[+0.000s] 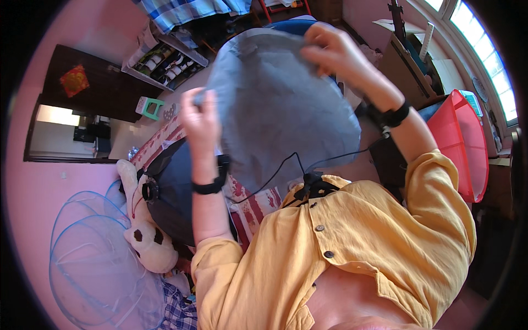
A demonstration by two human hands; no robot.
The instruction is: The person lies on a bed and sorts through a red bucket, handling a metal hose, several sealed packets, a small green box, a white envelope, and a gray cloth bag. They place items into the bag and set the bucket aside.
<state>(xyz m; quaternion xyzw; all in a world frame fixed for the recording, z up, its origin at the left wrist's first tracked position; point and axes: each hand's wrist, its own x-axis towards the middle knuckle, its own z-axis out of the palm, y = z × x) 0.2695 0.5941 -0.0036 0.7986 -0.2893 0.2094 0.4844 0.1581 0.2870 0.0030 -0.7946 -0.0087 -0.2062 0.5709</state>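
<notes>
A large rounded sheet of grey fabric [286, 104], wrinkled and thin-looking, hangs spread out in front of my chest. My left hand [201, 121] is closed in a pinch at its left edge, fingertips pointing up. Higher up, at the upper right edge, my right hand [333, 52] has its fingers curled round the fabric and is slightly blurred. Black bands circle both my wrists. A thin black cable [269, 187] runs from my left wrist toward a black bundle [316, 184] at my waist.
A dark grey backpack-like bag [170, 192] and a spotted plush toy [148, 242] lie left, near blue-rimmed mesh hoops [91, 264]. A red mesh basket [459, 148] stands right. Farther off are a shoe rack [165, 60], a green-and-white stool [149, 108] and a cardboard box [404, 69].
</notes>
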